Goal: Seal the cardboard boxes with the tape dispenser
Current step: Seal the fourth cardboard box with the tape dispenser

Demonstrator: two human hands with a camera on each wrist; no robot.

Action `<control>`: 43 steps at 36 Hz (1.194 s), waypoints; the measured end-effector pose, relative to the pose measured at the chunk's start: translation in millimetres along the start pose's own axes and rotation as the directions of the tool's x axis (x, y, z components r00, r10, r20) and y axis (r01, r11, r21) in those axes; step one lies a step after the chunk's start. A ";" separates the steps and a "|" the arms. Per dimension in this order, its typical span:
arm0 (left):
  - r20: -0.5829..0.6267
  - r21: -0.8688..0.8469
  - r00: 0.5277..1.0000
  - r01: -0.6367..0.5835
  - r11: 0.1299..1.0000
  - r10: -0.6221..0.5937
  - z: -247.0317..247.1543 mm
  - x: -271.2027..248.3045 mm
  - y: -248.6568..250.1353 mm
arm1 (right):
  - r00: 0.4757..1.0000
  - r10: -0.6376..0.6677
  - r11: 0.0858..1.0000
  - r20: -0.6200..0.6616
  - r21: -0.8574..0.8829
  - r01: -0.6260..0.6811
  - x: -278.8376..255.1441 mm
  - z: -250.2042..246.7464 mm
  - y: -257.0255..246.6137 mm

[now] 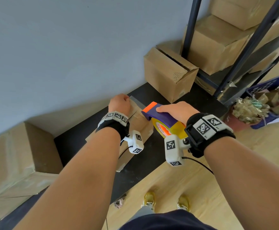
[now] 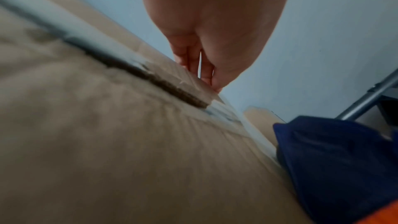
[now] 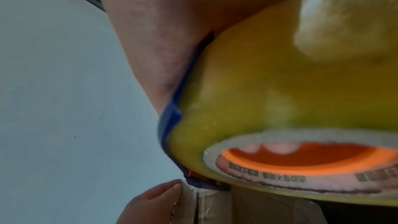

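A small cardboard box point(image 1: 139, 124) lies on the black table point(image 1: 72, 143), with clear tape along its top seam. My left hand point(image 1: 119, 103) holds the box's far end, fingers point(image 2: 193, 60) curled over the far edge of the box point(image 2: 129, 142). My right hand point(image 1: 176, 112) grips the purple and orange tape dispenser point(image 1: 158, 113), which carries a yellow tape roll point(image 3: 280, 100). The dispenser's front sits low over the box top, just right of the left hand point(image 3: 155, 202). Whether its blade touches the box point(image 3: 215, 209) is hidden.
A taller cardboard box point(image 1: 168, 75) with a gaping top stands at the table's far end. Larger boxes point(image 1: 11, 160) sit at the left. A metal rack point(image 1: 251, 47) with boxes and a blue basket point(image 1: 271, 92) stand to the right, and the wall is close behind.
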State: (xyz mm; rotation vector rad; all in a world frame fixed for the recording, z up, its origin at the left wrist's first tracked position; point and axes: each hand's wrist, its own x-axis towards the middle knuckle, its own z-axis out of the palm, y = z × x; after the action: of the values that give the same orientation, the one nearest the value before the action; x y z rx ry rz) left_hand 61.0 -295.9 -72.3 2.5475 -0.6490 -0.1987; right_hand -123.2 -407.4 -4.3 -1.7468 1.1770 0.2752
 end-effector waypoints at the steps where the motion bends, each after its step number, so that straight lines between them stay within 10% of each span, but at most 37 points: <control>1: 0.007 0.014 1.000 -0.012 1.000 0.012 -0.5 -0.8 0.3 | 1.000 0.001 1.000 -0.003 0.007 -0.001 -0.5 0.4 0.2; 10: 0.008 0.205 0.971 -0.237 0.950 0.240 10.0 -31.4 -1.4 | 0.999 -0.035 0.999 -0.015 0.034 0.035 -6.6 0.9 3.7; 26: 0.236 0.387 0.938 -0.331 0.860 0.255 2.5 -50.5 8.4 | 0.992 -0.125 0.992 0.031 0.006 0.125 -29.3 -10.0 29.2; 43: 0.422 0.748 0.881 -0.472 0.467 0.215 -4.0 -74.3 41.1 | 0.989 -0.061 0.998 0.134 -0.019 0.064 -33.0 -28.6 82.9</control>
State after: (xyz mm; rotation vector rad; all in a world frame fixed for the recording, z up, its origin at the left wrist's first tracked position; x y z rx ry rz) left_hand -19.9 -289.6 -46.9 3.2076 -1.7327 -0.0920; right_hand -215.5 -416.0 -18.0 -1.7538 1.0249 0.3638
